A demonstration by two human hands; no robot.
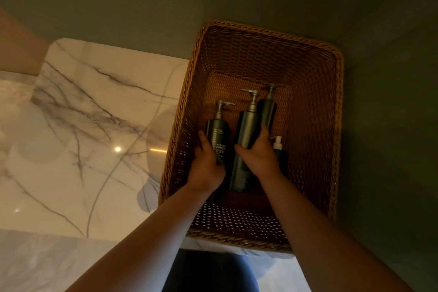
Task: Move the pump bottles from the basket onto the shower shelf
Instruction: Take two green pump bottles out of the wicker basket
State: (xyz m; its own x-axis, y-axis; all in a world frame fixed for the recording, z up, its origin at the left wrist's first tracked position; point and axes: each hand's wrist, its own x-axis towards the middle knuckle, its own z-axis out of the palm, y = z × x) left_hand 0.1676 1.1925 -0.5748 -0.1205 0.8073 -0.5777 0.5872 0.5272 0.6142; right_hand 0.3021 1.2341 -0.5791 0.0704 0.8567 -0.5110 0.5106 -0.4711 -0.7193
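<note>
White-veined marble lies beside the wicker basket (315, 106), where both arms reach down: left hand (206, 168) fingers curled around the conditioner bottle (216, 135), right hand (259, 156) fingers gripping the taller pump bottle (246, 130).

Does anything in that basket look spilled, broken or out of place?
Nothing stands out. The pump bottles lie in the wicker basket, no spill visible. The left hand grips one bottle, the right hand another.

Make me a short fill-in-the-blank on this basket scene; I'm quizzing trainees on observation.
1. All the bottles lie inside the woven ____.
2. The left hand grips the bottle printed with ____ lettering.
3. The small bottle beside the right hand has a ____ pump.

Missing words: basket; white; white
</note>
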